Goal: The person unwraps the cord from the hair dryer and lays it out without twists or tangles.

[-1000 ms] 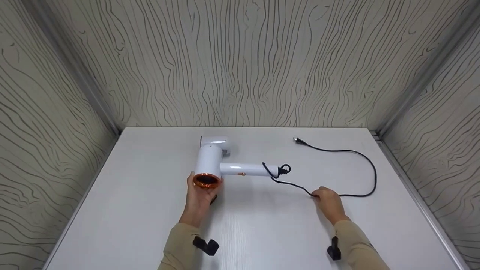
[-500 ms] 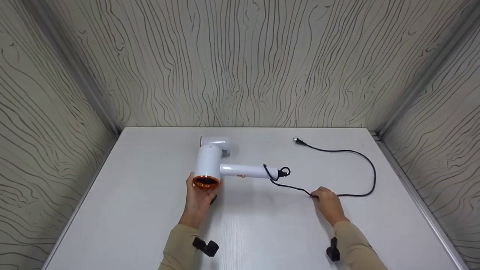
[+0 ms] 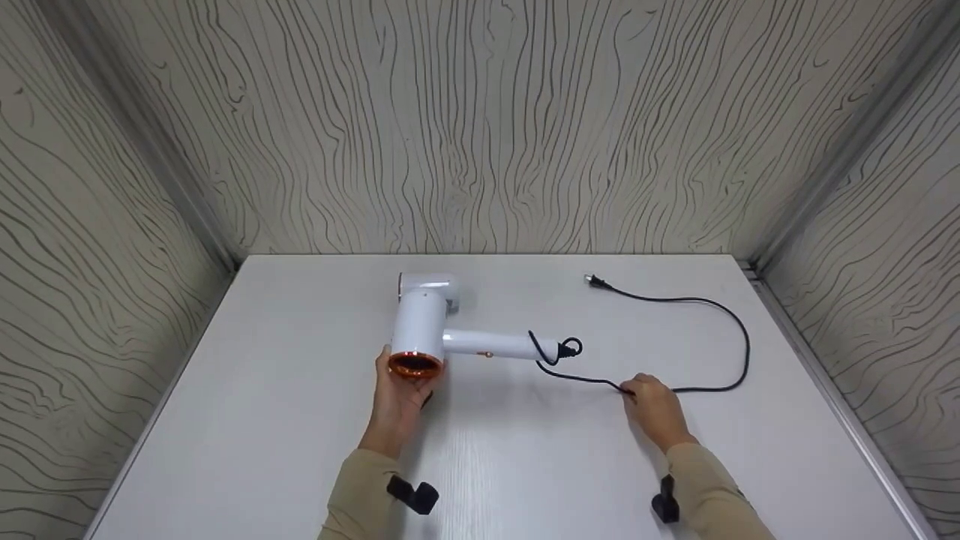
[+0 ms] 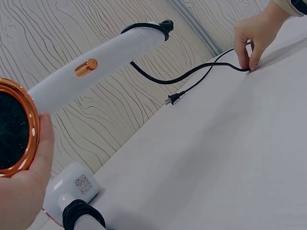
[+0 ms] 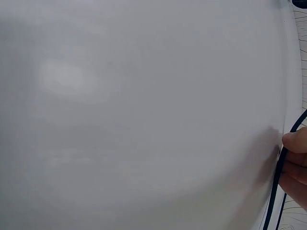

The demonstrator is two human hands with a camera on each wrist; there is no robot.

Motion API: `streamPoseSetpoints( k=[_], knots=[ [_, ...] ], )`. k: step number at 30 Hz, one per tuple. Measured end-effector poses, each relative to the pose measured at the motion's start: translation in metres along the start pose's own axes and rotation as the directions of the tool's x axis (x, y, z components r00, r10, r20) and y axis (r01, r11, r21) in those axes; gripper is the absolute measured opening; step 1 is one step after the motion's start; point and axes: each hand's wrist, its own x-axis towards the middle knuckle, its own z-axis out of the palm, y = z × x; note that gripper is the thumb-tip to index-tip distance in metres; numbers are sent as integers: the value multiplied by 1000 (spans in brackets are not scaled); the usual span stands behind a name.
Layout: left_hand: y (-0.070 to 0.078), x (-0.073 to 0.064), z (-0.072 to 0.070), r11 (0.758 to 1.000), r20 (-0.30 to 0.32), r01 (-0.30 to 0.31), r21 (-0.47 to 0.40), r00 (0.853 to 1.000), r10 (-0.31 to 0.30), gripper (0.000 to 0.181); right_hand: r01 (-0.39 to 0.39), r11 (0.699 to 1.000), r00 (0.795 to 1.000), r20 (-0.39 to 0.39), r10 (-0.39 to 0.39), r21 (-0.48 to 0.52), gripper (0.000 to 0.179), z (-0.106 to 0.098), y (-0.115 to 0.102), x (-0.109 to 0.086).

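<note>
My left hand (image 3: 397,405) grips the head of a white hair dryer (image 3: 418,322) from below, its copper-ringed end facing me. The dryer's handle (image 4: 108,62) points right and bears a small copper switch. Its black cord (image 3: 574,376) loops around the handle's end and runs right across the table. My right hand (image 3: 655,409) pinches this cord at the tabletop between thumb and fingers. Beyond that hand the cord curves back to a two-pin plug (image 3: 598,282). Behind the held dryer lies a second white hair dryer (image 4: 72,184), a black cord wound about its handle.
The white table (image 3: 510,465) reaches back to a wood-grain patterned wall (image 3: 480,127). Patterned side panels with grey metal posts (image 3: 840,142) stand left and right. A black wrist mount (image 3: 413,495) sits on the left sleeve, another mount (image 3: 665,500) on the right.
The held hair dryer's handle end has dipped slightly toward me, and the cord between it and my right hand sags lower. Both hands have stayed nearly in place.
</note>
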Motion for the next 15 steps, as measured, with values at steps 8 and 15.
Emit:
streamPoseSetpoints(
  k=[8,15],
  knots=[
    [-3,1,0,1000,22,7,20,1000,-7,64,-35,999,999,32,36,-12,10,-2,-4,-1],
    [-4,3,0,1000,24,18,19,1000,-18,63,-23,1000,1000,19,24,-16,9,-2,-5,-2]
  ],
)
